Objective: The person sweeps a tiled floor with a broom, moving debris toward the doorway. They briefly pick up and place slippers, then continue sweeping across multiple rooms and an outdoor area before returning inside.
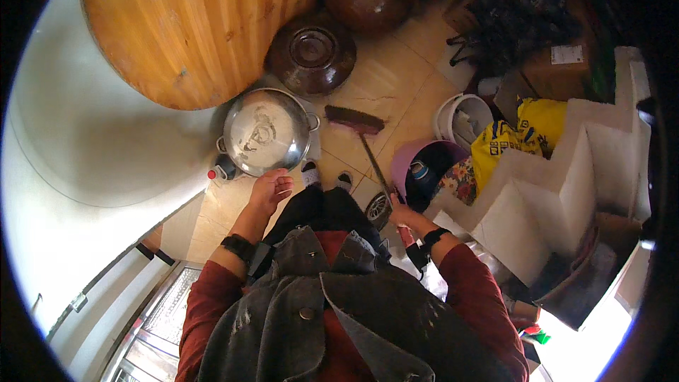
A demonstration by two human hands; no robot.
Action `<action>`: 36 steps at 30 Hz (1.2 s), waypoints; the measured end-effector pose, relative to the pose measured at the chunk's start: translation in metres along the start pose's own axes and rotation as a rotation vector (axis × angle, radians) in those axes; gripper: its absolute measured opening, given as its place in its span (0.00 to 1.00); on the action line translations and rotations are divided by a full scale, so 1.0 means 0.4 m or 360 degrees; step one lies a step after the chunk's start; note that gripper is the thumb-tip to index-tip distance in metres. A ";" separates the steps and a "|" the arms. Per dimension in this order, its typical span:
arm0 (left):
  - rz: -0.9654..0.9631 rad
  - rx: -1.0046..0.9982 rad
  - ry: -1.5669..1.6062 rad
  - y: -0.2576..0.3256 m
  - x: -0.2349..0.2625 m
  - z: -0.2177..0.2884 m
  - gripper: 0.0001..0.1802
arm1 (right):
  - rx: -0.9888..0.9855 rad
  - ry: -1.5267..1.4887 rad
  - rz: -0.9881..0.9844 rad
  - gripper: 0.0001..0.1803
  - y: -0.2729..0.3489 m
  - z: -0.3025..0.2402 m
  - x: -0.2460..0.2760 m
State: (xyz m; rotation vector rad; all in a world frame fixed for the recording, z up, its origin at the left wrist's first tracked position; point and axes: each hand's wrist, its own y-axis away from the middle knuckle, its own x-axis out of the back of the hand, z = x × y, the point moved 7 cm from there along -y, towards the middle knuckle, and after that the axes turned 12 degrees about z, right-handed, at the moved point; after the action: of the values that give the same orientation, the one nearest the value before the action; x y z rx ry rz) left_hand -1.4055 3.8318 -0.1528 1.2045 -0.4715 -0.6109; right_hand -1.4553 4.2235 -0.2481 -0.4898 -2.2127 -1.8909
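A broom (pixel 356 120) with dark bristles rests its head on the tiled floor ahead of my feet. Its long handle slants back to my right hand (pixel 404 216), whose fingers wrap round the shaft. My left hand (pixel 271 189) is held out with nothing in it, its fingers loosely bent and apart. Just beyond that hand is a wide silvery metal pan (pixel 265 134) with two loop handles and brownish stains. In the picture my fingertips overlap the pan's near rim; I cannot tell whether they touch it.
Two brown glazed jars (pixel 311 53) and a round wooden tabletop (pixel 177 21) are at the far left. A red-capped bottle (pixel 222 168) stands beside the pan. To the right are a purple bucket (pixel 402 159), a white bucket (pixel 444 117), yellow bags (pixel 501 148) and a stepped white wall (pixel 544 191).
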 end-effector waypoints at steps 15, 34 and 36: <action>-0.0051 -0.0008 -0.0005 0.094 -0.027 -0.140 0.09 | 0.0492 -0.0099 0.0488 0.42 0.033 -0.040 0.205; -0.0016 0.0026 0.0333 0.147 0.031 -0.229 0.09 | 0.0123 -0.0386 0.0389 0.40 0.254 0.141 0.242; -0.0011 0.0030 0.0311 0.146 0.040 -0.228 0.10 | 0.0145 -0.0507 0.0545 0.40 0.205 0.171 0.243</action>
State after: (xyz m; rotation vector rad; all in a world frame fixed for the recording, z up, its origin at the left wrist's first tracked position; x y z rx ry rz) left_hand -1.3247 3.8999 -0.1238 1.2700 -0.3092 -0.4897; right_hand -1.5106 4.3138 -0.1499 -1.1397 -2.2030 -1.6175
